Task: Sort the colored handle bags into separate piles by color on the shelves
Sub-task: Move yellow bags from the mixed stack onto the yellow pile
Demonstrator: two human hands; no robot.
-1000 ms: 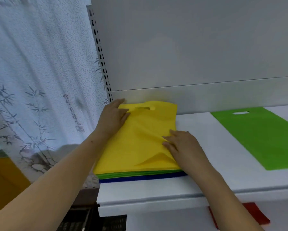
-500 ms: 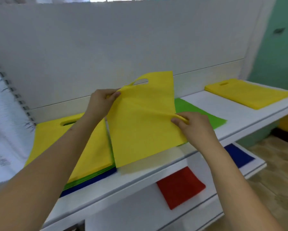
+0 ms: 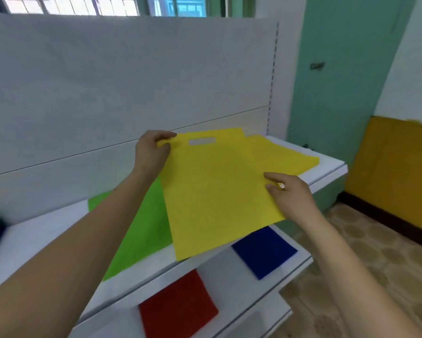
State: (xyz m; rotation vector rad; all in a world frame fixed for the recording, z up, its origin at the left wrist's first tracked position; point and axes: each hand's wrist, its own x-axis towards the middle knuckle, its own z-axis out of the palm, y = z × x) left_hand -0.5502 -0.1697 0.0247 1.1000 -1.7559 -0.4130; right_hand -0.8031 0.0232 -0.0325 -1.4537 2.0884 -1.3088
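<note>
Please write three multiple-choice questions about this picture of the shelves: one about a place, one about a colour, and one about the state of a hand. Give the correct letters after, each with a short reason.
1. Where does the green bag lie?
A. On the upper shelf, left of the held bag
B. On the lower shelf beside the red bag
C. On the floor

2. What colour is the bag that lies on the lower shelf directly under the held yellow bag?
A. Green
B. Blue
C. Yellow

3. What is the left hand doing?
A. Resting flat on the shelf
B. Hanging idle
C. Pinching the top corner of the held bag, next to its handle slot

Answers:
1. A: it lies flat on the upper shelf, partly under the left arm.
2. B: the blue bag shows just below the held bag's lower edge, and the red bag lies further left.
3. C: thumb and fingers close on the corner, while the right hand holds the opposite edge.
</note>
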